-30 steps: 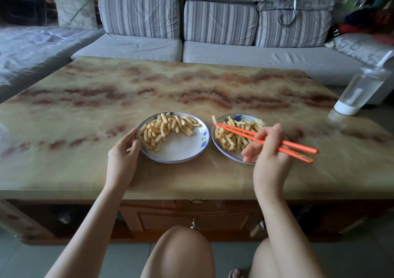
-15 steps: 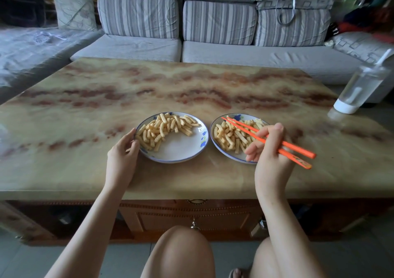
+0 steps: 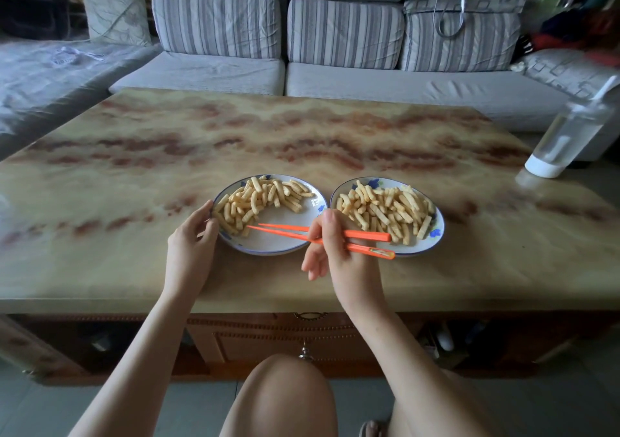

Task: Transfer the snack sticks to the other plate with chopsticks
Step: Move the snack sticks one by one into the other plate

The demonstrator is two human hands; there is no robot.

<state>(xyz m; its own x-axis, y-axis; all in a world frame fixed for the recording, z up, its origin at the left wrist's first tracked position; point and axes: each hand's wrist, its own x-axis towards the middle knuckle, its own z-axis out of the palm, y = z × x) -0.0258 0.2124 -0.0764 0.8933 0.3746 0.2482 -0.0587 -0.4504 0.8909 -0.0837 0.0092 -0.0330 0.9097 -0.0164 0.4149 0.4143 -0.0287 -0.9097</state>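
Two plates sit side by side near the front edge of the worktop (image 3: 134, 155), rims nearly touching, and both carry snack sticks. The left plate (image 3: 278, 245) has its sticks (image 3: 261, 198) banked along the far and left side, with bare white at the front; the right plate (image 3: 436, 235) is heaped almost full with its own sticks (image 3: 385, 208). The right hand (image 3: 339, 252) is clenched around a pair of orange chopsticks (image 3: 285, 230), whose tips reach over the left plate and lie slightly apart right at the near end of the stick bank. Nothing shows pinched between them. The left hand (image 3: 193, 242) rests with fingers curled loosely against the left plate's rim, gripping nothing.

Risks from here, as I judge them: the sticks look light and ridged, so a squeeze off-centre could make one pivot and drop onto the worktop between the plates. Too hard a pinch may snap it. The right plate is so full that a stick set on the heap could roll over the rim. A bottle (image 3: 567, 138) at the right edge stands well apart and seems no concern.
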